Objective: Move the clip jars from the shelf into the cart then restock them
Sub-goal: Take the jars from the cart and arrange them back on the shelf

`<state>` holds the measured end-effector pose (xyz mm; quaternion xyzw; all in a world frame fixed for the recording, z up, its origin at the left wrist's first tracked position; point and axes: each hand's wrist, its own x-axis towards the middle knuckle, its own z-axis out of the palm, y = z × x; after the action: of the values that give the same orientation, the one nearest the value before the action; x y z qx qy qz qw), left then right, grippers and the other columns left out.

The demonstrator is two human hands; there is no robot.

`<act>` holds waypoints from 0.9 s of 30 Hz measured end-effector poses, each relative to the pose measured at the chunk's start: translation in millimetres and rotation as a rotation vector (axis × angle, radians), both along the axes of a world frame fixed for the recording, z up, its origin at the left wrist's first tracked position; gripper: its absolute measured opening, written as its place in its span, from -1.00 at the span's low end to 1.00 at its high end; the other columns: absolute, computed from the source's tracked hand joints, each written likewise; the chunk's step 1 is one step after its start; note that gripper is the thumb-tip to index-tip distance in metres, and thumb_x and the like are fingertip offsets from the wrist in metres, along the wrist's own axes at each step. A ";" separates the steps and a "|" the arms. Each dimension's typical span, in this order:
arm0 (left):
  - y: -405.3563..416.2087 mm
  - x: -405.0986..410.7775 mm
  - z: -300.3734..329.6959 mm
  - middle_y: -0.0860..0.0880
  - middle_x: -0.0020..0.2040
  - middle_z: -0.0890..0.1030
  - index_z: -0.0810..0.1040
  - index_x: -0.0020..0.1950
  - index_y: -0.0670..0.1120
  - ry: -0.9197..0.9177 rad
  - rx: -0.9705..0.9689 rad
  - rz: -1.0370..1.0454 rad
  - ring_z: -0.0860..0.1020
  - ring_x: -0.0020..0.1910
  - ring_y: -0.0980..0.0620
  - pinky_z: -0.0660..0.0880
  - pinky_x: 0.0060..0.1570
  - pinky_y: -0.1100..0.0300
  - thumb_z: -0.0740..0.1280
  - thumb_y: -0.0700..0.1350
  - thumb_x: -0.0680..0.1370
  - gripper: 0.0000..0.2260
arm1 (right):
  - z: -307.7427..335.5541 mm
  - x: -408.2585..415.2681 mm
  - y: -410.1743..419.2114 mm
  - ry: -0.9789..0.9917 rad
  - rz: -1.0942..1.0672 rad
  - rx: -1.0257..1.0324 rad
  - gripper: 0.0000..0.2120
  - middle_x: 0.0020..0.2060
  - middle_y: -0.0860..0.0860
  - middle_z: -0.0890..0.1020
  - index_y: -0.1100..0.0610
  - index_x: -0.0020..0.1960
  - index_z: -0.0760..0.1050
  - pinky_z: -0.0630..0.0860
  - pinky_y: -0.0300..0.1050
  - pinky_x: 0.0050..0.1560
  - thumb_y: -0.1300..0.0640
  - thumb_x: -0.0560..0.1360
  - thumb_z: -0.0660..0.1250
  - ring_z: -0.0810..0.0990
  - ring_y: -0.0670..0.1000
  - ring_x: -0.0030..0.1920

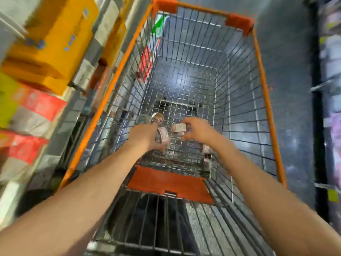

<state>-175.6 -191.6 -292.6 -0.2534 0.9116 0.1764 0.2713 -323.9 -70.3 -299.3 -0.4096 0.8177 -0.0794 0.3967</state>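
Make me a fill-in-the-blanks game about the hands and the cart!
1. Both hands reach down into the ____.
2. The left hand holds a ____ with a white label.
3. The cart has a rim coloured ____.
4. The right hand holds a jar, so each hand holds ____ jar.

Missing words: cart; jar; orange; one

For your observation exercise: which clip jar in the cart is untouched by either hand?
The jar at the left, beyond the left hand, its round top catching light.

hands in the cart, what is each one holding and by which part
Each holds one clear clip jar with a white label, by its side. The left hand grips the jar near its label; the right hand wraps the other jar from the right.
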 end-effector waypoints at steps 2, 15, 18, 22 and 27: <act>-1.6 -10.7 23.6 -0.04 0.10 0.58 0.39 0.27 -0.08 0.031 0.006 0.015 0.57 0.06 -0.06 0.47 -0.07 0.17 0.44 0.27 0.34 -0.35 | 34.4 -10.3 1.7 0.046 0.000 -0.047 -0.54 0.01 0.04 0.57 0.15 0.21 0.50 0.30 -0.21 -0.11 0.18 0.34 0.52 0.52 0.03 0.01; -3.2 -10.4 183.3 -0.04 0.07 0.55 0.39 0.20 -0.06 0.154 -0.124 0.036 0.53 0.04 -0.06 0.45 -0.11 0.14 0.48 0.29 0.29 -0.34 | 221.2 -17.7 12.4 0.276 0.236 -0.249 -0.47 0.06 0.04 0.51 0.13 0.28 0.46 0.34 -0.14 0.01 -0.02 0.37 0.49 0.47 0.07 0.15; 8.9 11.4 218.3 -0.06 0.12 0.53 0.37 0.29 -0.09 0.124 -0.153 0.045 0.51 0.08 -0.07 0.42 -0.12 0.14 0.46 0.32 0.28 -0.25 | 248.6 -2.6 21.0 0.277 0.290 -0.306 -0.49 -0.02 -0.03 0.43 0.15 0.27 0.46 0.25 -0.21 -0.09 0.03 0.38 0.48 0.47 0.03 0.09; 21.0 53.2 256.4 -0.06 0.18 0.56 0.37 0.33 -0.05 0.130 -0.159 0.123 0.52 0.13 -0.07 0.45 -0.02 0.12 0.46 0.29 0.31 -0.28 | 285.7 23.6 26.0 0.258 0.390 -0.411 -0.50 0.09 0.07 0.54 0.15 0.28 0.47 0.36 -0.14 0.01 0.05 0.40 0.48 0.49 0.06 0.12; 37.5 121.1 302.5 -0.03 0.19 0.58 0.40 0.32 0.00 0.203 -0.215 0.269 0.55 0.12 -0.06 0.49 0.08 0.09 0.45 0.35 0.24 -0.24 | 322.4 63.1 14.5 0.247 0.527 -0.508 -0.53 0.02 -0.01 0.56 0.10 0.23 0.51 0.40 -0.15 -0.05 0.01 0.37 0.50 0.50 -0.03 0.00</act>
<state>-54.5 -154.1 9.9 -0.3814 0.9058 0.1373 0.1233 -260.7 -55.8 23.1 -0.6973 0.6803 -0.1249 0.1880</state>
